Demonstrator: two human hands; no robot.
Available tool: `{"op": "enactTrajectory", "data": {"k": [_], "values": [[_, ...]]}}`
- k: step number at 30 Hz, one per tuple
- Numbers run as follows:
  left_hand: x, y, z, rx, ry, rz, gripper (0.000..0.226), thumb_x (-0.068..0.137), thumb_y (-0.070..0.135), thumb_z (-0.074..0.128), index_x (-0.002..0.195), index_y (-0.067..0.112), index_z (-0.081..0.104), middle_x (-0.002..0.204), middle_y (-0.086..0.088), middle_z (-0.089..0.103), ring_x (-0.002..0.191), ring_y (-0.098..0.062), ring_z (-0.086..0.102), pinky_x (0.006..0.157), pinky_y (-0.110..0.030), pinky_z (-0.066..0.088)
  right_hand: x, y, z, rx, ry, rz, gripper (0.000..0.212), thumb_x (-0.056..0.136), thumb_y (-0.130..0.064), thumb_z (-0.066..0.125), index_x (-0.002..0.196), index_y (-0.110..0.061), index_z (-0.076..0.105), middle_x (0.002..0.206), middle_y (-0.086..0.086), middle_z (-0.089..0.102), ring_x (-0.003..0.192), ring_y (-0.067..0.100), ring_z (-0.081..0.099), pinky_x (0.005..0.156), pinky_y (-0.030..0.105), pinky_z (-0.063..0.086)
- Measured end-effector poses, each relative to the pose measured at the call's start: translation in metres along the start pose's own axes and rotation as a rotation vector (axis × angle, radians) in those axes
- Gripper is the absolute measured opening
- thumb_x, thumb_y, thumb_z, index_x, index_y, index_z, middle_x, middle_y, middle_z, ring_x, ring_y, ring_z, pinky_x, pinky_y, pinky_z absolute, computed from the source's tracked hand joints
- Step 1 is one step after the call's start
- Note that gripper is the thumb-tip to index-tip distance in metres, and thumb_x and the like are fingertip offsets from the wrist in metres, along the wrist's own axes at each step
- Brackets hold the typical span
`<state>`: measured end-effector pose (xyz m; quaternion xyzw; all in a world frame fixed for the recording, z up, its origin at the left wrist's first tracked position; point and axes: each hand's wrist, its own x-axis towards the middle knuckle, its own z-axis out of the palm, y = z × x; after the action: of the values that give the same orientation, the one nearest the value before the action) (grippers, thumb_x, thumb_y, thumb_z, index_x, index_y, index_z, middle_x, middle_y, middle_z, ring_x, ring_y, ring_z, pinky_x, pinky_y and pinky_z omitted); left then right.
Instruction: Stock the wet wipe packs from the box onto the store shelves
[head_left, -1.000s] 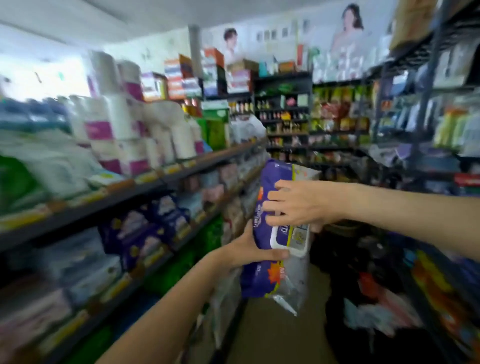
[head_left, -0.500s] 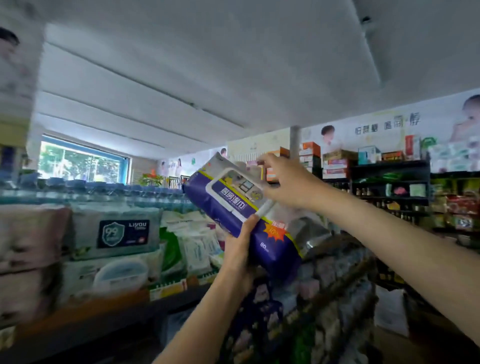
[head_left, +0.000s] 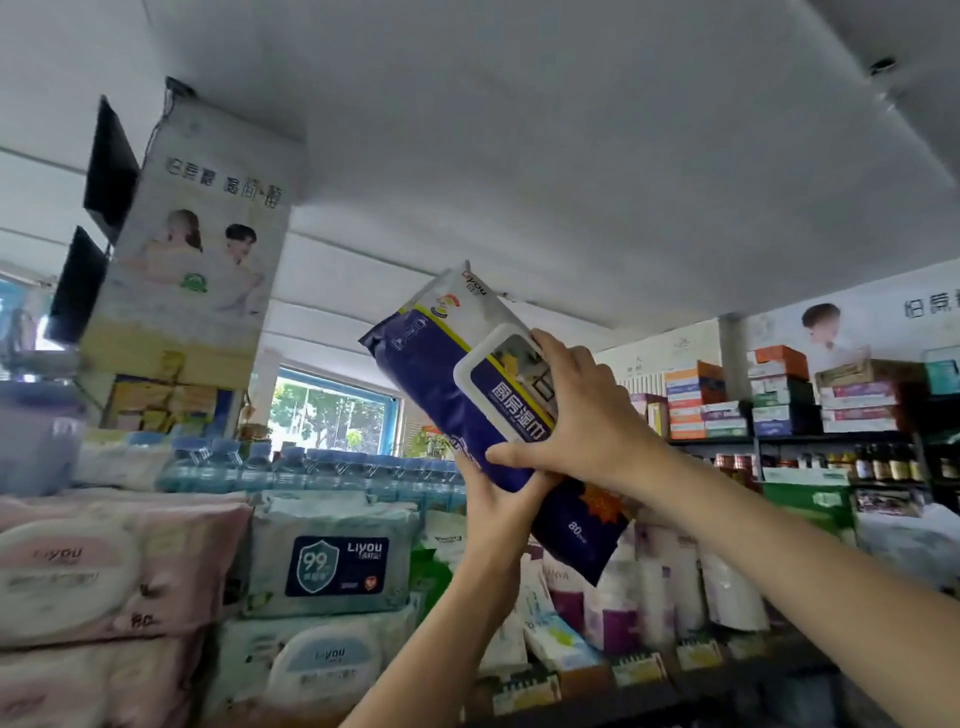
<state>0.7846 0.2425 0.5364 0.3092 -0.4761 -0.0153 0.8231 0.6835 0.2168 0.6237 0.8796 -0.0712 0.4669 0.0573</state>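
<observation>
Both my hands hold one purple wet wipe pack (head_left: 431, 374) with a white flip lid, raised high and tilted, its top end pointing up and left. My right hand (head_left: 576, 421) grips it across the lid from the right. My left hand (head_left: 493, 499) supports it from underneath. The pack hangs above the shelf (head_left: 644, 680) of stacked wipe packs: a pale blue Liyou pack (head_left: 332, 561) and pink packs (head_left: 104, 566) at the lower left. The box is not in view.
Bottled water (head_left: 311, 467) lines the top behind the stacked packs. Paper rolls (head_left: 675, 587) stand on the shelf under my right arm. Cartons (head_left: 779, 395) sit on a far rack at the right. A poster-covered box (head_left: 197, 249) hangs at upper left.
My view has tilted up from the aisle toward the ceiling. Both hands have lifted the purple pack from chest height to above the top shelf, turning it lid-forward.
</observation>
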Motion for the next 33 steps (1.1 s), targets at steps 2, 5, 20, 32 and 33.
{"op": "enactTrajectory", "data": {"k": [2,5,20,32,33], "values": [[0.014,0.007,-0.009,0.060,0.017,0.055,0.072,0.059,0.027,0.079,0.119,0.037,0.041,0.115,0.002,0.065,0.098,-0.010,0.067,0.075,-0.023,0.056,0.012,0.002,0.002,0.117,-0.014,-0.034,0.106,0.059,-0.056,0.077,0.141,-0.028,0.016,0.130,0.003,0.039,0.121,0.025,0.041,0.099,0.042,0.041],[0.032,0.020,-0.023,0.229,0.051,0.187,0.087,0.052,0.027,0.078,0.128,0.026,0.035,0.116,-0.001,0.063,0.101,-0.010,0.065,0.081,-0.025,0.055,0.029,-0.012,0.020,0.069,0.072,0.013,0.118,0.057,-0.055,0.079,0.143,-0.016,0.010,0.135,0.009,0.034,0.122,0.030,0.039,0.100,0.044,0.038],[0.079,0.215,-0.229,1.303,0.311,0.269,0.118,0.066,0.027,0.081,0.148,0.009,-0.002,0.153,-0.017,0.011,0.142,-0.029,0.016,0.117,-0.043,0.019,0.120,-0.118,0.095,-0.296,0.383,-0.348,0.111,0.058,-0.053,0.075,0.141,-0.011,0.013,0.128,0.017,0.042,0.107,0.036,0.046,0.088,0.046,0.038],[0.131,0.211,-0.309,2.602,-0.285,0.547,0.143,0.027,0.074,0.075,0.143,0.012,0.020,0.129,-0.026,0.052,0.104,-0.044,0.060,0.074,-0.058,0.052,0.187,-0.154,0.218,-0.448,0.296,-0.559,0.117,0.027,-0.054,0.085,0.125,-0.012,0.036,0.113,0.012,0.062,0.089,0.033,0.063,0.076,0.045,0.051],[0.135,0.207,-0.313,2.650,-0.307,0.484,0.145,0.017,0.071,0.078,0.139,0.009,0.029,0.121,-0.023,0.059,0.096,-0.042,0.064,0.070,-0.057,0.053,0.191,-0.155,0.228,-0.444,0.280,-0.566,0.119,0.025,-0.055,0.084,0.125,-0.012,0.036,0.113,0.012,0.061,0.088,0.033,0.062,0.076,0.045,0.050]]}}
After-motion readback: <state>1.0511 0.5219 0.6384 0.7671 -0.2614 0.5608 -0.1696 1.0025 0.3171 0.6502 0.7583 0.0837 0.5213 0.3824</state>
